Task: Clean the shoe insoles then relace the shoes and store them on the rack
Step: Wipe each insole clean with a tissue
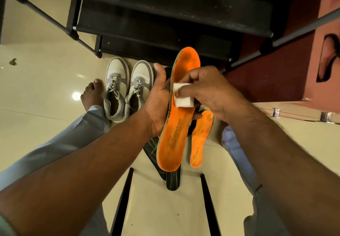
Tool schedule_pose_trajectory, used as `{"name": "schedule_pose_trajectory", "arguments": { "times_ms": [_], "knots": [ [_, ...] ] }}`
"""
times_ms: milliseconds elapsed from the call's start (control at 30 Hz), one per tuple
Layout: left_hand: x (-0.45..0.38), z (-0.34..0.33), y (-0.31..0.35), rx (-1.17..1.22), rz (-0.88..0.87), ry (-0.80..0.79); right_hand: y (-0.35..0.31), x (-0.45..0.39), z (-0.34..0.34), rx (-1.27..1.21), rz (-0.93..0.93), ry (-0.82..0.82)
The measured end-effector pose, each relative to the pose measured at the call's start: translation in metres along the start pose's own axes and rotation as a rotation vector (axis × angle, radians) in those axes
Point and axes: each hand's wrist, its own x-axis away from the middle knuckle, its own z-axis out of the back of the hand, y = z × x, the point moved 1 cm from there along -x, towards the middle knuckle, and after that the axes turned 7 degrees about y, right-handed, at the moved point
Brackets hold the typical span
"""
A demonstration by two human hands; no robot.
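Left hand point(156, 95) grips the orange insole point(176, 110) by its edge, held above the floor; right hand point(204, 90) pinches a white sponge point(182, 97) onto it. Light, bendy foam, so support mid-length.

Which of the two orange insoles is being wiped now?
The larger-looking orange insole, held in the left hand; the right hand presses a white pad on it. The other insole lies lower, untouched.

Orange insole point(174, 125) held upright, grey sneakers point(127, 88) on floor
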Motion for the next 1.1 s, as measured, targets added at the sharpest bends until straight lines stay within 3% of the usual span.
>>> {"name": "schedule_pose_trajectory", "arguments": {
  "times_ms": [100,267,433,567,733,867,900,1033,1100],
  "knots": [
    [0.001,0.003,0.006,0.008,-0.024,0.016,0.001,0.002,0.000,0.064,-0.055,-0.116],
    [0.001,-0.005,-0.004,0.018,-0.003,0.031,-0.001,-0.002,-0.001,-0.094,0.070,0.089],
    [0.002,0.001,0.004,0.041,-0.011,0.027,0.001,0.003,0.000,0.085,-0.028,-0.182],
    [0.000,-0.002,-0.001,0.047,-0.023,0.027,-0.002,0.001,0.000,-0.082,0.008,0.029],
    [0.002,0.003,0.007,0.048,-0.021,0.052,-0.002,0.007,0.000,0.132,-0.018,-0.264],
    [0.000,0.000,-0.001,0.070,-0.006,0.048,-0.002,0.001,-0.001,-0.026,0.021,0.074],
    [0.000,-0.001,-0.002,0.068,-0.006,0.053,-0.002,0.000,0.000,-0.021,0.045,0.095],
    [0.003,0.001,0.004,0.071,-0.008,0.081,-0.003,0.006,-0.001,0.174,0.027,-0.243],
    [0.003,0.001,0.005,0.076,-0.007,0.093,-0.002,0.005,-0.003,0.156,0.052,-0.175]
  ]
}}
